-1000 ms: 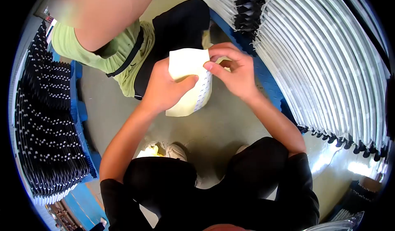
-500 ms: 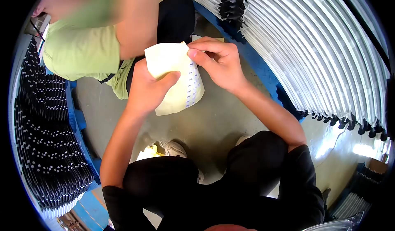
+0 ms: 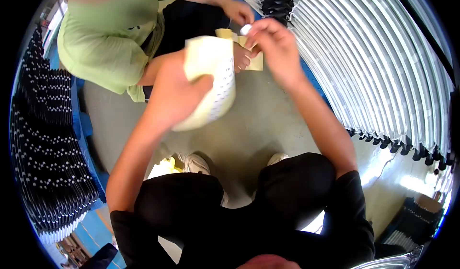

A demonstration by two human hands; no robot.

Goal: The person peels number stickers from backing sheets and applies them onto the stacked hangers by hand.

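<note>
My left hand is closed on a pale yellow sheet of labels, thumb on top. Rows of small blue handwritten marks run down the sheet's right side, and its lower part curls. Up and to the right, my right hand pinches a small white piece at its fingertips, apart from the sheet. It looks like a sticker, though blur hides its details. Just beyond, a co-worker's hand is beside another yellow sheet, partly hidden behind mine. The co-worker's other hand is close to my right fingertips.
A co-worker in a green shirt sits at the upper left. Stacked silvery tubes with black ends stand on the right. Black stacked parts line the left on a blue pallet. A yellow-white bundle lies by my shoe.
My right hand has moved up and right, away from the sheet, with the small white piece. The co-worker's arm has lifted off the near side, and both their hands now show.
</note>
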